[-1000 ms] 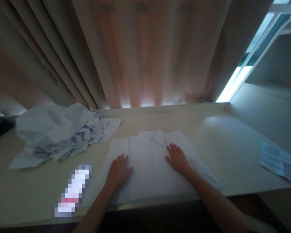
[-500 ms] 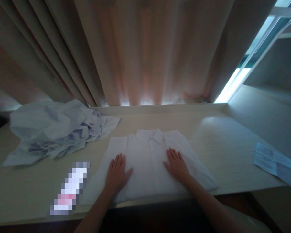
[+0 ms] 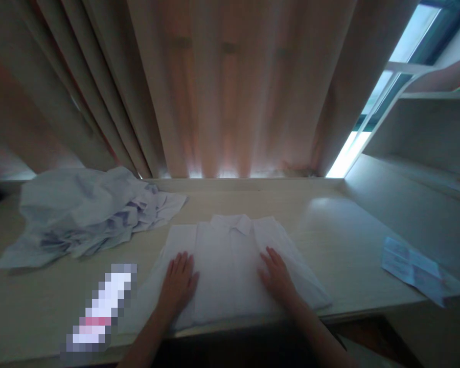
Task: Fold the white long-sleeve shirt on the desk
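Note:
A white collared shirt (image 3: pixel 224 276) lies face up on the desk, its collar toward the curtain and its sleeves laid down along the sides. My left hand (image 3: pixel 179 281) rests flat on the shirt's left part, fingers stretched out and pointing away from me. On the right part, my right hand (image 3: pixel 276 275) lies palm down with its fingers extended and a little apart. Neither hand grips the cloth. The shirt's lower end reaches close to the desk's front edge.
A crumpled heap of white cloth (image 3: pixel 88 209) sits at the back left of the desk (image 3: pixel 291 204). A pixelated object (image 3: pixel 101 306) lies at front left. Some folded paper (image 3: pixel 412 268) is at right, by a shelf unit (image 3: pixel 414 204). Curtains (image 3: pixel 230 92) hang behind.
The view has shifted, so the desk and everything on it appear slightly lower and mostly further left. Both hands stay flat on the shirt, with the right fingers now closer to its collar side edge.

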`<control>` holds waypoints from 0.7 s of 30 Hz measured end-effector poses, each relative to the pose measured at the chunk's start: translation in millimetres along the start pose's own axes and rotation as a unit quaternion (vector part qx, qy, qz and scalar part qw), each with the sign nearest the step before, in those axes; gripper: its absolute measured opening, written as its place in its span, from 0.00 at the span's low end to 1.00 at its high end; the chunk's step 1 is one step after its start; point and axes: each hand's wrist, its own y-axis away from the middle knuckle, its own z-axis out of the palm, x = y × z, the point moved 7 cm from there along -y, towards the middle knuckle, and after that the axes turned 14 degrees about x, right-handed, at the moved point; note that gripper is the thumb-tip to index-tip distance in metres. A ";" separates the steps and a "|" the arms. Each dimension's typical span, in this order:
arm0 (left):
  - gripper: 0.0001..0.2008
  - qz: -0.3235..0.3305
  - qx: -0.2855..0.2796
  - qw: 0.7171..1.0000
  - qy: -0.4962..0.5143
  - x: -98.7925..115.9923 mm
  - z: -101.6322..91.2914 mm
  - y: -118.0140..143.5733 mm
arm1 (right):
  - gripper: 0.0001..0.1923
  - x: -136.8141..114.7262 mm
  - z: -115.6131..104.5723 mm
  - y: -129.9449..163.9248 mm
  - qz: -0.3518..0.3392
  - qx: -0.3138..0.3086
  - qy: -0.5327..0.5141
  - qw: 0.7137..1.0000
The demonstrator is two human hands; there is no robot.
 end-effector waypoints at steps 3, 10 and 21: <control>0.25 -0.006 0.039 0.998 0.047 -4.9 -23.9 33.0 | 0.19 1.7 -34.9 43.3 0.032 0.038 -0.041 0.998; 0.20 0.069 0.086 0.993 0.051 -14.8 -83.5 135.7 | 0.17 12.1 -87.1 188.0 0.003 0.072 -0.023 0.997; 0.16 0.056 0.059 0.996 0.039 5.7 -98.1 165.6 | 0.22 -6.3 -80.4 193.4 -0.061 -0.035 0.071 0.995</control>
